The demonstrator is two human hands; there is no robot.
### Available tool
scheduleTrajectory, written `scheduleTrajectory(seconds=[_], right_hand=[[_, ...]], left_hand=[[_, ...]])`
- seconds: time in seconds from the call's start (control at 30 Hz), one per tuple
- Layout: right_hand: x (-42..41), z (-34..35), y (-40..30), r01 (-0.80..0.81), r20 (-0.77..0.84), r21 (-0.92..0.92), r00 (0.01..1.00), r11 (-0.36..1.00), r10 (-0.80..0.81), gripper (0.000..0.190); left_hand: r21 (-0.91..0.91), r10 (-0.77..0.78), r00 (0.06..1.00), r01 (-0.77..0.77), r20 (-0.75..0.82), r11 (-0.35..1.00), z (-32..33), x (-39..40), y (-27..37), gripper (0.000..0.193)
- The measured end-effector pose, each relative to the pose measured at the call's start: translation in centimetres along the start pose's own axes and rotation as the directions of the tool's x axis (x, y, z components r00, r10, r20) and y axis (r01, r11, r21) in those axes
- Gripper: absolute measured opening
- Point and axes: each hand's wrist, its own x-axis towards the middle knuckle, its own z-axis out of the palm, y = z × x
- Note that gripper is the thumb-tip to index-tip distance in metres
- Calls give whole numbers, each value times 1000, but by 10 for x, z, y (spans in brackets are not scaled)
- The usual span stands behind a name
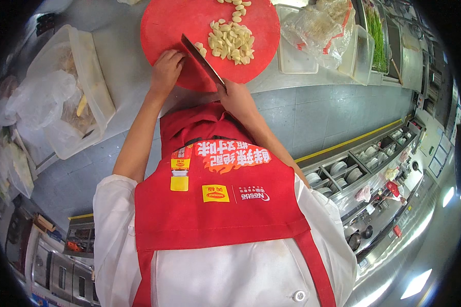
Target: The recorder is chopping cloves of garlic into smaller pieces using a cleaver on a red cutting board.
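Observation:
My right hand (236, 98) grips the handle of a kitchen knife (203, 59), whose broad blade stands edge-down over a round red cutting board (159, 23). At the blade's left side, my left hand (169, 68) rests on the board with its fingers curled. Whether those fingers hold anything is hidden. Just right of the blade lie a few pieces of garlic (200, 49). A larger heap of cut garlic (230, 42) sits farther right, and a line of whole peeled cloves (237, 13) runs up to the board's far edge.
On the left of the steel counter (117, 46) stands a plastic tub (94, 76) with clear bags and peelings. To the right are a white lid (297, 57), a clear bag (319, 34), another plastic container (357, 53) and green stalks (376, 38). Dish racks (345, 169) hold stacked plates across the aisle.

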Motion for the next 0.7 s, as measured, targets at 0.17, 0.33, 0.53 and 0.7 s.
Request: scheduleTrajectory(seconds=[0.17,0.33,0.53,0.7], right_hand=[[-3,-3,1,16,42,-64,999,998,-13,29],[-3,-6,1,35,36,-76,999,997,-32,29],[-3,-16,-5,49,71,-125,997,991,-40,30],[16,-4,-5,42,71,-143,997,989,-32,31]], left_hand=[[24,35,998,-36,46,999,-4,4,-1,23],[19,67,995,-69,76,997,-4,4,-9,30],[34,79,987,-84,138,996,-5,4,-14,38],[61,136,981,-145,136,988,-2,6,-19,39]])
